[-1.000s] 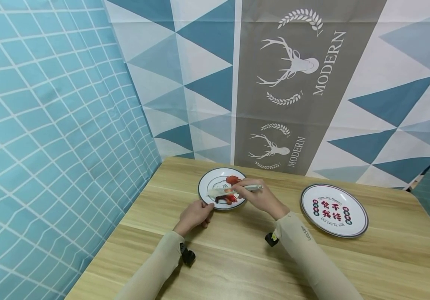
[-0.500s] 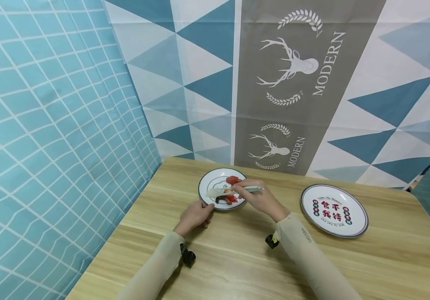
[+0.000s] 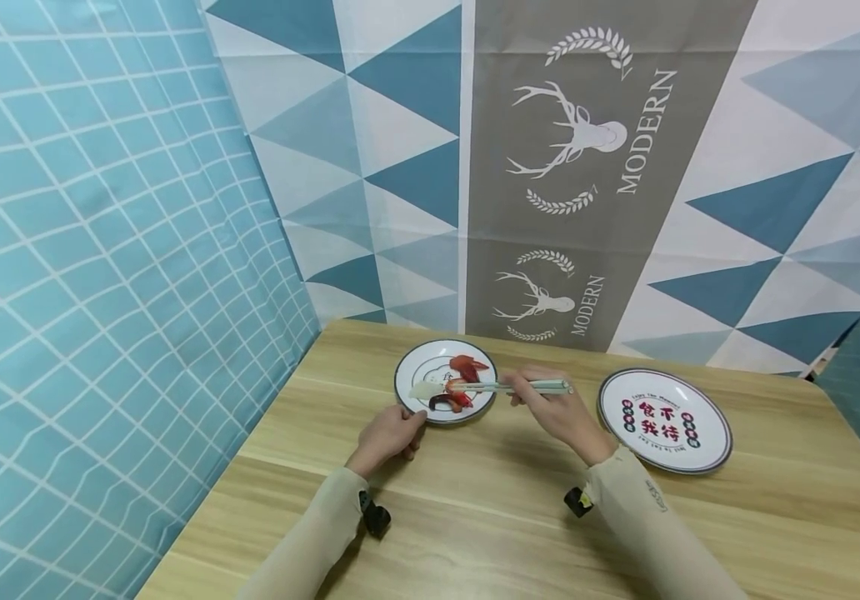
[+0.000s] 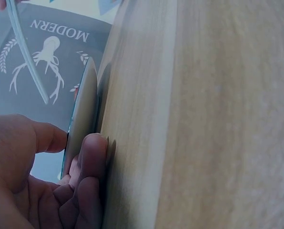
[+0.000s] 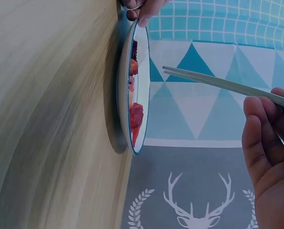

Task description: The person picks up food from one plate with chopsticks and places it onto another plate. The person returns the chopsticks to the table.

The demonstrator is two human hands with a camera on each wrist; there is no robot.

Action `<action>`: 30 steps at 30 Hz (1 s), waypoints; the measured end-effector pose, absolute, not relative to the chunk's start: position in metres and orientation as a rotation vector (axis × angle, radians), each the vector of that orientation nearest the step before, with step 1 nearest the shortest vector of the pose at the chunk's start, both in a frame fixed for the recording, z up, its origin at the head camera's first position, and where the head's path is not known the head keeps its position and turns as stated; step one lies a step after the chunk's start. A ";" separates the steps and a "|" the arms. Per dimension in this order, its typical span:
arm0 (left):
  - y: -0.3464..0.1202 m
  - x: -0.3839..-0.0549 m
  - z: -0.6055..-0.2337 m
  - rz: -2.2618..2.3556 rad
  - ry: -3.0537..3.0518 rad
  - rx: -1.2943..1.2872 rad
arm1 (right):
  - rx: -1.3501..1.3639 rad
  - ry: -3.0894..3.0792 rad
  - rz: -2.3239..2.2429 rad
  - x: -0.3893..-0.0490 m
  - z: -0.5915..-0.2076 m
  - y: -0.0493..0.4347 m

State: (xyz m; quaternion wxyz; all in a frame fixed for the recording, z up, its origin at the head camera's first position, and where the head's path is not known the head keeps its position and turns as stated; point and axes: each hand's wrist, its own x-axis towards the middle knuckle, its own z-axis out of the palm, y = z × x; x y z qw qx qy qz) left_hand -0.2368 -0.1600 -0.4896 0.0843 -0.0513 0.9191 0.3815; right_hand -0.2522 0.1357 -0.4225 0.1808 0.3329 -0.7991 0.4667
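Observation:
My left hand (image 3: 391, 432) pinches the near rim of a white plate (image 3: 409, 367) with a dark edge, thumb above and fingers beneath, as the left wrist view shows. On the plate lie a red piece of food (image 3: 467, 367), a whitish piece (image 3: 426, 389) and a dark-and-red piece (image 3: 451, 403); their kinds are unclear. My right hand (image 3: 553, 408) holds a pair of pale green chopsticks (image 3: 535, 387), pointing left over the plate. In the right wrist view the chopsticks (image 5: 213, 81) have their tips close together, apart from the food, with nothing between them.
A larger white plate (image 3: 668, 450) with red lettering sits on the wooden table (image 3: 475, 517) to the right of my right hand. A patterned wall covering (image 3: 415, 200) rises behind the table, and a blue grid-patterned one (image 3: 100, 250) stands at the left.
My right hand has moved right with the chopsticks, whose tips were over the whitish piece before. More of the food now shows. My left hand stays at the plate's rim.

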 end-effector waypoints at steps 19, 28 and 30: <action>-0.161 -0.235 -0.489 1.152 2.730 -0.155 | 1.143 -2.181 1.202 -0.222 -0.409 0.173; -0.160 -0.236 -0.490 1.147 2.726 -0.181 | 1.158 -2.151 1.170 -0.212 -0.405 0.189; -0.160 -0.236 -0.490 1.145 2.728 -0.183 | 1.152 -2.154 1.143 -0.210 -0.404 0.193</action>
